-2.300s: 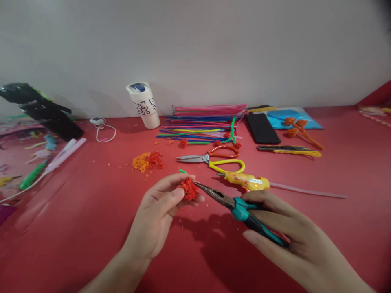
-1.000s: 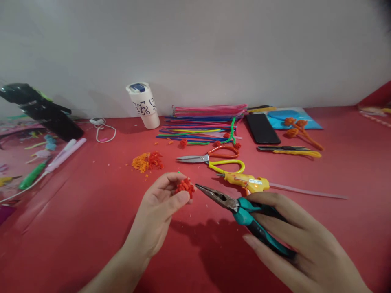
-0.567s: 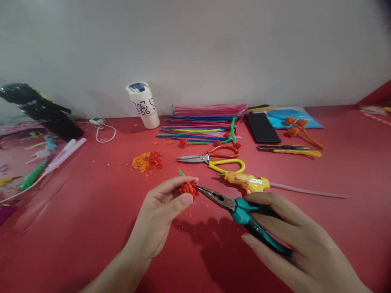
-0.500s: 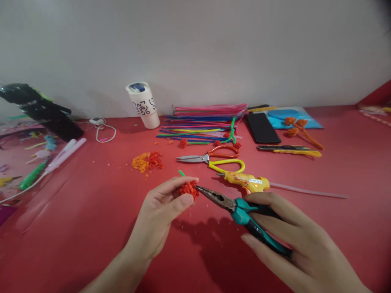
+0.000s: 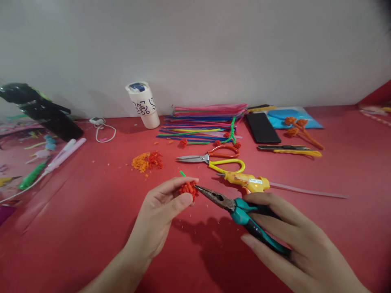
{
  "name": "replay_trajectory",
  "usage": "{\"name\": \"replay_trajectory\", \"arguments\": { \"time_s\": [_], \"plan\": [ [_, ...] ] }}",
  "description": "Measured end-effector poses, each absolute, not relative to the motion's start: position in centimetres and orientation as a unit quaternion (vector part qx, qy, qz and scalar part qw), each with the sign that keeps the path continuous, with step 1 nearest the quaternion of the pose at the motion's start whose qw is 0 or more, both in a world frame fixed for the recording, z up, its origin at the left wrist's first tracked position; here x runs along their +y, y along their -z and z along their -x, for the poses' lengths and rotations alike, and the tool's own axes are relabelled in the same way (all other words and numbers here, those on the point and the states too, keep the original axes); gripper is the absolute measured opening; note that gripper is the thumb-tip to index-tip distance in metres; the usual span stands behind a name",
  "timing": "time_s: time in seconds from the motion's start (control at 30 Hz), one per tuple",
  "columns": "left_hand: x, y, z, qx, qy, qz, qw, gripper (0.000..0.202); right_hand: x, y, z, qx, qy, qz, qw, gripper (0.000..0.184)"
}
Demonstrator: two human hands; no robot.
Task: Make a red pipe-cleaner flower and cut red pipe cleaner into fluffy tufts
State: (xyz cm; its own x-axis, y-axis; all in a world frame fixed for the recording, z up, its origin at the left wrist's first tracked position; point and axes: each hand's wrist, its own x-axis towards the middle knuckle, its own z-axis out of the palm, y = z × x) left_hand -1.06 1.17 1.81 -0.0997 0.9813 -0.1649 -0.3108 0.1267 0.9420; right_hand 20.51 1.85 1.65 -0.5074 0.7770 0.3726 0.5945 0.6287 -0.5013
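Note:
My left hand (image 5: pixel 161 211) pinches a small red fuzzy ball (image 5: pixel 187 189) between thumb and fingers; a short green stem tip (image 5: pixel 182 173) pokes out behind it. Teal-handled long-nose pliers (image 5: pixel 241 213) are gripped in my right hand (image 5: pixel 293 244), and their rusty tips touch the right side of the red ball. Both hands hover low over the red table (image 5: pixel 91 211).
Behind the hands lie a yellow glue gun (image 5: pixel 246 180), scissors (image 5: pixel 214 156), a heap of orange and red trimmings (image 5: pixel 147 160), a stack of coloured pipe cleaners (image 5: pixel 204 120), a white cup (image 5: pixel 143 105), a black phone (image 5: pixel 262 127), a utility knife (image 5: pixel 290 150) and orange flowers (image 5: pixel 301 128).
The pliers' tips, apart from the red ball a second ago, have moved left onto it. My left hand shifted the ball slightly to the right. Since half a second ago, nothing moved.

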Motion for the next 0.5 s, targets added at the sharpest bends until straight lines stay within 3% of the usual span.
{"name": "replay_trajectory", "arguments": {
  "time_s": [0.27, 0.4, 0.5],
  "plan": [
    [1.06, -2.01, 0.82, 0.497, -0.559, -0.331, 0.575, 0.020, 1.88, -1.65, -20.41, -0.867, -0.107, 0.385, 0.297, 0.012],
    [1.08, -2.14, 0.70, 0.505, -0.563, -0.316, 0.573, 0.020, 1.71, -1.19, -20.44, -0.875, 0.011, 0.368, 0.314, 0.015],
    [1.09, -2.19, 0.72, 0.495, -0.559, -0.327, 0.579, 0.018, 1.39, -0.74, -20.76, -0.889, 0.124, 0.343, 0.277, 0.016]
  ]
}}
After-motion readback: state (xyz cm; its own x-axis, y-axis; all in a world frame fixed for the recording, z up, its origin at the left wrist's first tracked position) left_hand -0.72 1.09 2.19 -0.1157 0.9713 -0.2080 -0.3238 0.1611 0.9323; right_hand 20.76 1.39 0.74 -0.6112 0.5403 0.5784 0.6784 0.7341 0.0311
